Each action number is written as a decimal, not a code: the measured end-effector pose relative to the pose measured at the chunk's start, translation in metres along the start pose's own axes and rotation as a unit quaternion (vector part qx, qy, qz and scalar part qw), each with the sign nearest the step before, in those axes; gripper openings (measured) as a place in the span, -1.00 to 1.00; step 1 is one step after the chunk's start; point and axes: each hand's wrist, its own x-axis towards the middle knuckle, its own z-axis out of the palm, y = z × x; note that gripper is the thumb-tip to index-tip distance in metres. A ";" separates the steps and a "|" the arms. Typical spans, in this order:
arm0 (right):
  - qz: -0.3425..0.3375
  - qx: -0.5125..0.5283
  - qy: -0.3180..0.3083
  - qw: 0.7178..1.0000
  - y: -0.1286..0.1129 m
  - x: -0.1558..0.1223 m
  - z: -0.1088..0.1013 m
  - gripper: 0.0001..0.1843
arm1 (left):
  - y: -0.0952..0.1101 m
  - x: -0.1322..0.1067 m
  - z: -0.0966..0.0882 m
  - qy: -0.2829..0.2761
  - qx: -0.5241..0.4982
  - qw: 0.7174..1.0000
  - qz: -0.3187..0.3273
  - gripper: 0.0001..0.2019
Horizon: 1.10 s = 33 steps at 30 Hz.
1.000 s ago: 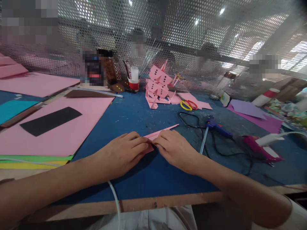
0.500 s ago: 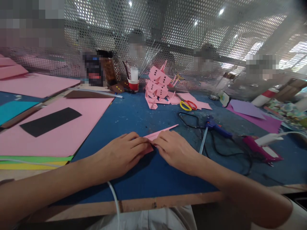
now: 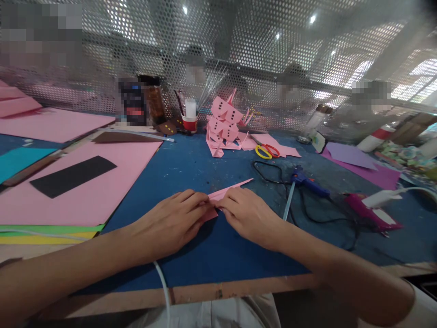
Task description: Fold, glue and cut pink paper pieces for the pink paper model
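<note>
A long, narrow folded piece of pink paper lies on the blue mat in front of me, its pointed tip aimed to the back right. My left hand presses on its near end with the fingers curled and pinched on the paper. My right hand meets it from the right, its fingertips also pressed together on the same fold. The near end of the paper is hidden under both hands.
A big pink sheet with a black strip lies left. Behind are a pink paper model, scissors and a red cup. Glue guns with cords lie right. A perforated metal screen closes the back.
</note>
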 end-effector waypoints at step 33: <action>-0.115 -0.127 -0.014 0.985 0.001 -0.008 -0.011 -0.85 | -0.003 -0.001 0.002 0.023 0.022 0.999 0.036 -0.73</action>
